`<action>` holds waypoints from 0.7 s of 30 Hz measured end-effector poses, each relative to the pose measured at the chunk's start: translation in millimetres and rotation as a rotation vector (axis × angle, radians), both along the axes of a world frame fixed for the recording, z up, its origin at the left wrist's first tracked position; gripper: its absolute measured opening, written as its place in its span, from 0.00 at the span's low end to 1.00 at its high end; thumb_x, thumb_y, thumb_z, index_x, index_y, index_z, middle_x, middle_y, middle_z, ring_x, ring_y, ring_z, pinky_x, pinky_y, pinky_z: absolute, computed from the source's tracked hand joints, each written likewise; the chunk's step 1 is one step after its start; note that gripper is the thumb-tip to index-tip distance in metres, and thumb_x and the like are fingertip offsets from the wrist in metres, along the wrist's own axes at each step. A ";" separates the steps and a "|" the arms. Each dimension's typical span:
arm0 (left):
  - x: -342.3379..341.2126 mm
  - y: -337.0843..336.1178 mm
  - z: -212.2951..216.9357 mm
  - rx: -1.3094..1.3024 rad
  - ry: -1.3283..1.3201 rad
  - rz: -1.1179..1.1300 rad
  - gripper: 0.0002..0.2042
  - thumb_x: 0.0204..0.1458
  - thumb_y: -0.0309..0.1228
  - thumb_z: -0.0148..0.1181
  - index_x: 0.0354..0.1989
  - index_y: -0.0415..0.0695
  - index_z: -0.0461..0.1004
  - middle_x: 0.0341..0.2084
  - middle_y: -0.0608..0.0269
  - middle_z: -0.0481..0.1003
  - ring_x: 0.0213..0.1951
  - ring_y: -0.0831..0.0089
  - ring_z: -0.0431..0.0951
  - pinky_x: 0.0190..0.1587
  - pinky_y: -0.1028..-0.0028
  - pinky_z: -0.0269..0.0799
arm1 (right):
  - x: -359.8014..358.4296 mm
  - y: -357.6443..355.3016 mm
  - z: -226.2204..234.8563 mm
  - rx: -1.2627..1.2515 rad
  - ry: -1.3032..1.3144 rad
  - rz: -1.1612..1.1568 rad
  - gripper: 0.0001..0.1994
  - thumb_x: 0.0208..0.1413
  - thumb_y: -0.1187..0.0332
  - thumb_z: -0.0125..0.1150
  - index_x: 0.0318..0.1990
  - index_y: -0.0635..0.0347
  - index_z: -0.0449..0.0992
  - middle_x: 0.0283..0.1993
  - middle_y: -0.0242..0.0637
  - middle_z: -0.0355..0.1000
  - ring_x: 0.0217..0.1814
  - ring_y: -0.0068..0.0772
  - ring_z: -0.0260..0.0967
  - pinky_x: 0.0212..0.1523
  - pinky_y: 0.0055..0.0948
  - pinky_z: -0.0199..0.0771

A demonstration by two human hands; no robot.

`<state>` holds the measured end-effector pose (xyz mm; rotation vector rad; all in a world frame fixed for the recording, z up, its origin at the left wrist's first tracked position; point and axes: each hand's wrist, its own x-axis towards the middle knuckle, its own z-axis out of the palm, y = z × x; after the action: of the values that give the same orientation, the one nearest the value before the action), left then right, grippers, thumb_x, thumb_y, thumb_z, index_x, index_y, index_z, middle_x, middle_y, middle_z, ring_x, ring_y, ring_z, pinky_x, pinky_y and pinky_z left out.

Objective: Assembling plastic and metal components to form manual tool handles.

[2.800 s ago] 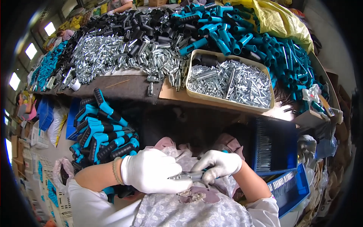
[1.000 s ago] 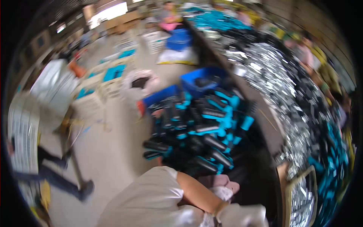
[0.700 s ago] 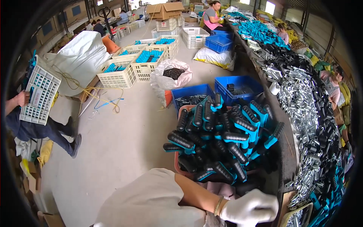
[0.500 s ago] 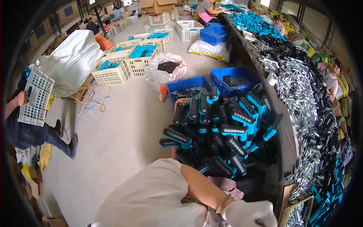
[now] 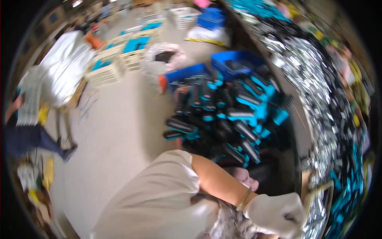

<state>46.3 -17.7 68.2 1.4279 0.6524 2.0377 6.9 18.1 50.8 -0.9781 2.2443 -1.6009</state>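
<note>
Here in the head view, everything smeared by blur, the left hand (image 5: 276, 215), white-gloved, sits low and right of centre, a thin bracelet (image 5: 243, 200) at its wrist and a pale sleeve (image 5: 147, 191) further up the arm. The fingers look curled in; whether they're clamped on anything, I cannot tell. The right hand is out of sight, so nothing can be said of its fingers.

Just beside that left glove, on its right, comes the pale-rimmed tray (image 5: 330, 195) of shiny metal bits, and whether they touch is too blurred to call. Up from the forearm, what a heap! Black-and-teal handles (image 5: 246, 130) piled every which way, the forearm near them, the glove apart from them. Two blue bins (image 5: 227, 71) stand right behind the heap, with a pale sack (image 5: 150, 65) beyond to the left.

Along the right runs the table (image 5: 292, 89), loaded with silvery metal parts (image 5: 314, 75), teal pieces (image 5: 354, 199) lower down. And far left, a person in dark trousers (image 5: 28, 139) has a hand at a pale crate (image 5: 28, 107)!
</note>
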 end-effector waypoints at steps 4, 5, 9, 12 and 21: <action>-15.1 25.6 -10.5 -0.086 0.074 -0.358 0.15 0.48 0.37 0.65 0.22 0.38 0.72 0.18 0.67 0.74 0.19 0.80 0.70 0.22 0.76 0.67 | 53.4 75.9 14.6 0.096 -0.002 -0.384 0.09 0.53 0.65 0.63 0.35 0.62 0.80 0.28 0.39 0.75 0.29 0.37 0.75 0.37 0.32 0.76; -13.9 28.1 -3.4 -0.058 0.096 -0.497 0.15 0.48 0.37 0.65 0.22 0.38 0.72 0.18 0.67 0.74 0.19 0.80 0.70 0.22 0.76 0.67 | 80.4 88.3 23.8 0.127 0.010 -0.513 0.09 0.53 0.65 0.63 0.35 0.62 0.80 0.28 0.39 0.75 0.29 0.37 0.75 0.37 0.32 0.76; -19.3 37.4 -1.2 -0.468 -0.107 0.512 0.08 0.58 0.29 0.57 0.31 0.35 0.75 0.22 0.66 0.74 0.22 0.86 0.69 0.25 0.82 0.61 | 106.7 103.6 -44.0 0.247 0.093 -1.105 0.06 0.42 0.70 0.64 0.31 0.57 0.79 0.28 0.46 0.75 0.32 0.53 0.74 0.35 0.41 0.75; -13.5 42.8 -19.5 -0.284 -0.163 0.216 0.14 0.58 0.29 0.58 0.22 0.35 0.74 0.12 0.64 0.71 0.15 0.83 0.68 0.19 0.81 0.61 | 121.1 117.0 -56.6 0.320 0.111 -0.972 0.06 0.44 0.69 0.65 0.31 0.59 0.78 0.26 0.49 0.74 0.27 0.53 0.73 0.30 0.41 0.74; -11.9 69.4 -18.5 -0.258 -0.184 0.146 0.09 0.62 0.28 0.54 0.37 0.33 0.74 0.24 0.63 0.75 0.23 0.85 0.68 0.29 0.82 0.65 | 137.2 127.8 -38.1 0.087 -0.139 -1.036 0.11 0.49 0.60 0.68 0.36 0.56 0.78 0.26 0.44 0.74 0.25 0.50 0.72 0.29 0.39 0.73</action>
<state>34.4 51.7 49.7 1.0591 0.9245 2.0753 144.1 145.9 12.7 0.4410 2.8442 -1.7421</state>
